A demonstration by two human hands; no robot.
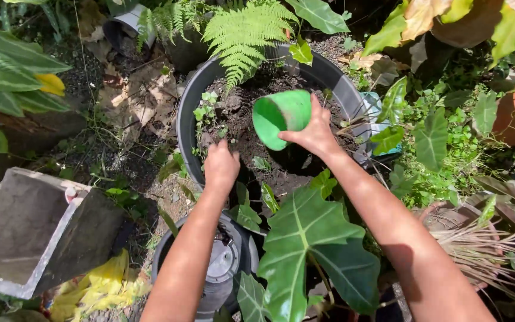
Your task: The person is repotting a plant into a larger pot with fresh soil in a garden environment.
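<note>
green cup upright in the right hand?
No, the right hand holds the green cup tipped on its side, mouth facing left over the soil.

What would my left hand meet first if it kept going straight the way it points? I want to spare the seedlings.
Most likely the dark soil in the big grey pot: the left hand points into it, fingers down. The small seedlings stand just beyond; depth is hard to judge.

Leaving open dark soil [269, 161] across the middle of the big grey tub [189, 113]. Crowding its far rim with a fern frond [242, 36], its left edge with small weeds [207, 113]. Blocking the near side with a broad veined leaf [305, 238] and a black pot [225, 262].
</note>
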